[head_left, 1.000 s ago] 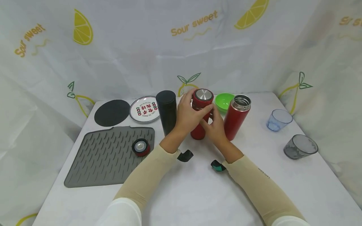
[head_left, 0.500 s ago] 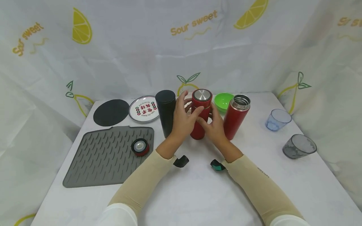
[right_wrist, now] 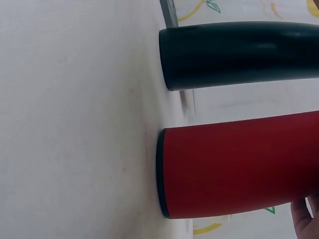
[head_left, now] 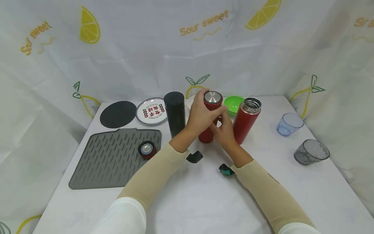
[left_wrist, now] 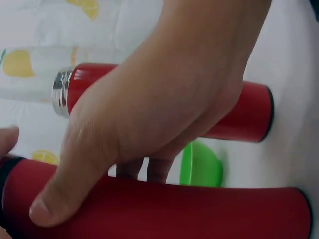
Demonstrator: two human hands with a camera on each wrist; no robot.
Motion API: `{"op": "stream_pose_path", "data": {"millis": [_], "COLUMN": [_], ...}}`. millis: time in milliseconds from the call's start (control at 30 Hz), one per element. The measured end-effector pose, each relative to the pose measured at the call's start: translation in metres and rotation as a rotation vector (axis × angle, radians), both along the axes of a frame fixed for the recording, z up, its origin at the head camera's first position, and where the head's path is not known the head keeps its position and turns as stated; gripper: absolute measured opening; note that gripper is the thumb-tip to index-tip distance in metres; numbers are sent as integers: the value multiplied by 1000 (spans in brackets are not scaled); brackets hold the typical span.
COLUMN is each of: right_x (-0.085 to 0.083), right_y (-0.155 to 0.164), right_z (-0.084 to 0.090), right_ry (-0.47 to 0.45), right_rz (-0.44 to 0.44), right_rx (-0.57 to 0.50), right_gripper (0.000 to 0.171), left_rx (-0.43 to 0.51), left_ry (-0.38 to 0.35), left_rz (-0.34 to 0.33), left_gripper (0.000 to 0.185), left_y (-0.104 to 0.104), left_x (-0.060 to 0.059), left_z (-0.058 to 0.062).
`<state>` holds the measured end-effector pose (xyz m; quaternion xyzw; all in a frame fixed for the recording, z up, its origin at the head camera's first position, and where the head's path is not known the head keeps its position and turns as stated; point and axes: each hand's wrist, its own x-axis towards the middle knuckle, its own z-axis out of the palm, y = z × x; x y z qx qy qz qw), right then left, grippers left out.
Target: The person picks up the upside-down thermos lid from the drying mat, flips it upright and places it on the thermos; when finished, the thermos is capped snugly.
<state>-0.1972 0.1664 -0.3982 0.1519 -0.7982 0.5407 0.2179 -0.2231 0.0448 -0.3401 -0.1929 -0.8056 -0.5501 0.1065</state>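
A red thermos (head_left: 206, 136) stands upright on the table, its lid (head_left: 213, 97) topped with a silver disc. Fingers of my left hand (head_left: 201, 114) curl behind the lid, with the thumb across the front, gripping it. Just below, my right hand (head_left: 225, 130) holds the upper body; in the left wrist view its thumb (left_wrist: 50, 204) lies along the red wall. To the right stands a second red thermos (head_left: 245, 125) without a lid, its steel mouth showing. A black thermos (head_left: 175, 117) is close on the left.
A loose lid (head_left: 147, 149) lies upside down on the grey ridged mat (head_left: 102, 162). Behind are a black round mat (head_left: 118, 114), a printed plate (head_left: 152, 121), a white bowl (head_left: 190, 101) and a green bowl (head_left: 232, 102). Blue (head_left: 287, 125) and grey (head_left: 310, 152) glasses stand right.
Half a second ago my left hand had loosened and drawn back left from the lid; now it is round the lid again. My right hand keeps its hold on the body.
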Motion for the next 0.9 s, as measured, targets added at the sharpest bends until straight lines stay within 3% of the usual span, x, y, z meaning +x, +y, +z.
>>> {"op": "stream_pose_path", "data": {"millis": [100,267,367,467,600,767,900], "right_x": [-11,-13,-12,-10,-11,-13,-12], "right_y": [4,6,7,8,9,10,9], "right_z": [-15,-18,-18,-18,-20,-20,-19], "right_ry": [-11,-4,-15,-42,-1,54,23], "right_rz": [11,1,-17,-29,-30,-20,-29], "right_rx": [17,29,22,27,30,22,46], "right_gripper": [59,67,72,75,69,59,56], "left_rx": [42,124,163,157,130,89,122], "left_ry": [12,149,184,173,91,-3,43], "left_rz": [-8,24,3,-34,-63,5,65], "left_gripper": [82,84,76,70,83,93,84], "left_y": [-4,-11,-12,-12,-5,11,8], "left_x": [-3,5,10,12,10,-1,-1], "left_z": [-5,-21,-27,-28,-19,-4,-9]}}
